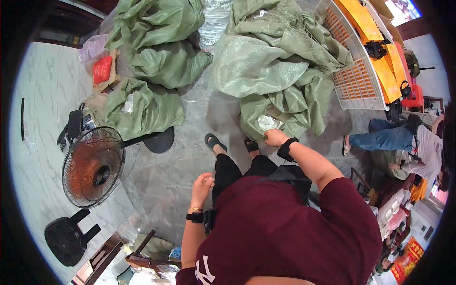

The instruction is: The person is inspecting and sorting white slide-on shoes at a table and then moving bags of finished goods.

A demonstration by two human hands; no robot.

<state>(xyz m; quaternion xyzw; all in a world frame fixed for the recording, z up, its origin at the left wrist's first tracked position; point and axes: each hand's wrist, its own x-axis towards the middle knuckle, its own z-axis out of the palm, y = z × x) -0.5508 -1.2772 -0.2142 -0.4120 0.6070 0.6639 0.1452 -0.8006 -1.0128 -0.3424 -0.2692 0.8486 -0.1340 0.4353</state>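
Note:
I stand over a grey stone floor in black sandals and a maroon shirt. My right hand (274, 137), with a black wrist strap, reaches forward into the open mouth of a green woven sack (280, 102) and grips a clear plastic packet (267, 122) inside it. My left hand (203, 183) hangs by my thigh, fingers curled shut, holding nothing that I can see. It wears a black watch and a thin bracelet.
More green sacks (154, 57) lie at the back left. A standing fan (92, 166) is at my left, a black stool (66, 240) below it. A white crate rack (358, 71) with orange parts stands back right. Another person (408, 142) sits at right.

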